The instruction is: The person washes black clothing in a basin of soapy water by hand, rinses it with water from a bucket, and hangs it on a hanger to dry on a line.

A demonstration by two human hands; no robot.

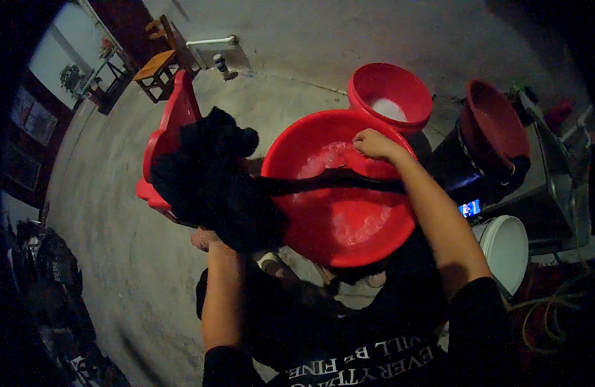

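A bundled black garment (220, 180) hangs in front of a red plastic stool-like piece (175, 122). My left hand (207, 239) grips the garment from below, its fingers partly hidden by the cloth. From the bundle a narrow black strip (336, 182) stretches across the wide red basin (291, 235), as far as my right forearm. Whitish suds or wet patches show on the basin's inside. My right hand (373, 144) is closed over the basin's far right part. Beneath it is a red shape (371, 166); whether the fingers hold it cannot be made out.
Behind the basin stands a pinkish-red bucket (391, 79) with something white inside. To the right, a dark red basin (494, 122) rests on a black container (462, 161), near a lit screen (469, 208) and white bucket (506, 253). A wooden chair (157, 66) stands far left.
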